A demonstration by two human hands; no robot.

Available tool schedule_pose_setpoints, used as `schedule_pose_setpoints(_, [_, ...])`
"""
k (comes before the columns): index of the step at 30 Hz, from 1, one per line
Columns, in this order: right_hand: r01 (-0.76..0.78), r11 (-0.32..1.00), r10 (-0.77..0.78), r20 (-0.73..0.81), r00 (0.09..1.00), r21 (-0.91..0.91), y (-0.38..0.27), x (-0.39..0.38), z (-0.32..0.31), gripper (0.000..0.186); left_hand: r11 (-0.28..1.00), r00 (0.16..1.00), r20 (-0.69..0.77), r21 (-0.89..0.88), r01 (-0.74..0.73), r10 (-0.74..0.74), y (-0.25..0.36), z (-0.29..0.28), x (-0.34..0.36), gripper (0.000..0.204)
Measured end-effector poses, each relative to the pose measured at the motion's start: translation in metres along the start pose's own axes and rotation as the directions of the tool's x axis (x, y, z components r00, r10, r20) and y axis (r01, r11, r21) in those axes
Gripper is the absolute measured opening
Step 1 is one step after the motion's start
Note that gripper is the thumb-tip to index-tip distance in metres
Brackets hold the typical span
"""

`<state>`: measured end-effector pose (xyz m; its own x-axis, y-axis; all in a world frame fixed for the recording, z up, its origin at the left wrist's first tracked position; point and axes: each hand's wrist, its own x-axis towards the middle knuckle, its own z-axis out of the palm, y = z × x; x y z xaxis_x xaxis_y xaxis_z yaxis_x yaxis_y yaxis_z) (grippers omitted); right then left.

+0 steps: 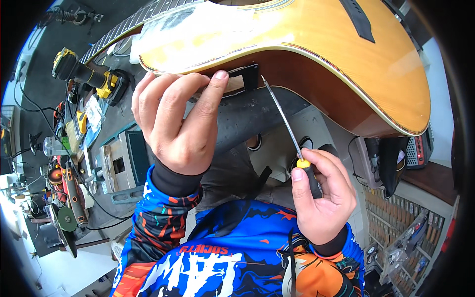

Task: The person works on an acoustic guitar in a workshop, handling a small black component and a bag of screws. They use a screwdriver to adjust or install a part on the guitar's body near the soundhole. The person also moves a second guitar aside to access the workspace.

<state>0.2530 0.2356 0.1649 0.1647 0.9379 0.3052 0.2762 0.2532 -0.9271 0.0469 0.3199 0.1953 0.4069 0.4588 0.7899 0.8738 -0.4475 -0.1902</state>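
An acoustic guitar (326, 37) with a light top and dark brown side lies across the upper part of the head view. In its side sits a thin black rectangular frame (252, 77) around an opening. My left hand (178, 121) bends over the guitar's edge, thumb and fingers gripping the frame's left part, which they partly hide. Lower right, my right hand (326, 193) is closed around the black and yellow handle of a screwdriver (283, 115). Its long metal shaft points up at the guitar's side. The tip is close to the frame's right end; I cannot tell whether it touches.
On the dark workbench (116, 168) at left are a yellow and black cordless drill (94, 76), a green vise (136, 158), an angle grinder (71, 198) and loose cables. A tool rack (405, 222) stands lower right, below a red and grey device (416, 151).
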Motion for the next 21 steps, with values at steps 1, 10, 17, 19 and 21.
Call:
schedule_pose_setpoints(1, [0.000, 1.000, 0.000, 0.000, 1.000, -0.004, -0.0013, 0.0004, 0.0004, 0.024, 1.000, 1.000, 0.008, 0.003, 0.004, -0.004, -0.0003, -0.0008, 0.0002, 0.033])
schedule_pose_setpoints(10, [-0.004, 1.000, 0.004, 0.004, 1.000, -0.021, -0.0087, 0.0036, 0.0036, 0.023, 0.999, 1.000, -0.013, -0.047, 0.005, -0.005, 0.0015, -0.0021, -0.0001, 0.032])
schedule_pose_setpoints(17, [0.004, 1.000, -0.004, 0.000, 1.000, 0.000, -0.0101, 0.0034, 0.0040, 0.023, 0.998, 1.000, 0.000, -0.053, 0.019, -0.019, 0.0020, -0.0036, -0.0013, 0.032])
schedule_pose_setpoints(19, [0.009, 1.000, -0.009, -0.002, 1.000, -0.003, -0.0094, 0.0033, 0.0044, 0.023, 0.998, 1.000, 0.000, -0.059, 0.024, -0.024, 0.0023, -0.0039, -0.0013, 0.032])
schedule_pose_setpoints(21, [0.007, 1.000, -0.007, 0.000, 1.000, -0.001, -0.0099, 0.0038, 0.0043, 0.023, 0.997, 1.000, -0.002, -0.068, 0.024, -0.024, 0.0028, -0.0038, -0.0016, 0.032])
